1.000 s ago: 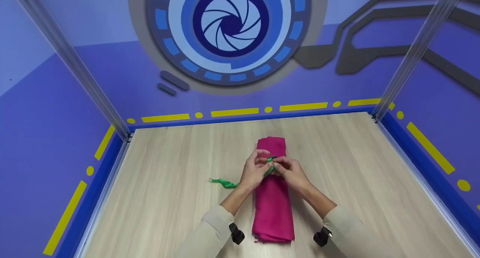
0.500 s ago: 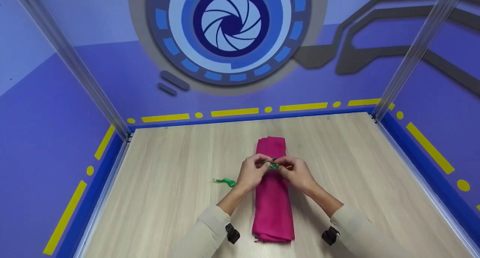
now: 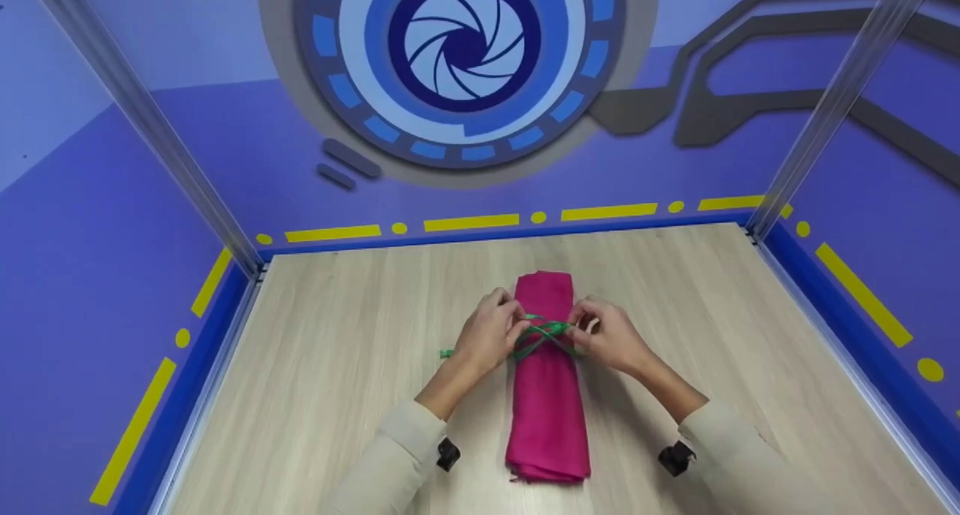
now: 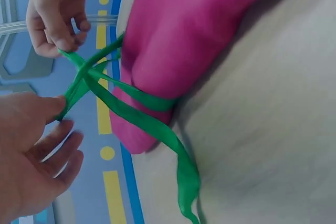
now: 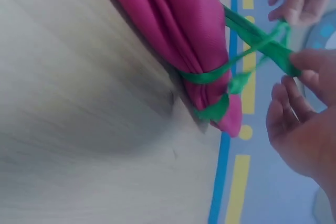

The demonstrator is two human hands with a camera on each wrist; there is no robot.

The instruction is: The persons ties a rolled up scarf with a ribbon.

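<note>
A rolled magenta cloth point(image 3: 546, 417) lies lengthwise on the table, its long side running away from me. Around its far half goes a green ribbon point(image 3: 551, 327), whose strands cross above the roll. My left hand point(image 3: 489, 331), on the roll's left side, pinches one part of the ribbon point(image 4: 79, 98) between thumb and finger. On the other side my right hand point(image 3: 613, 339) pinches another part of the ribbon point(image 5: 286, 61). Between both hands the strands are drawn out and form a crossing. One loose ribbon tail hangs down to the table in the left wrist view.
The pale wooden table point(image 3: 360, 365) is bounded by a blue printed back wall point(image 3: 480, 193) and side walls. Metal profiles point(image 3: 832, 110) stand at the back corners.
Both hands have moved apart, the left to the left and the right to the right, spreading the ribbon's strands across the roll. The loose tail at the left shows less.
</note>
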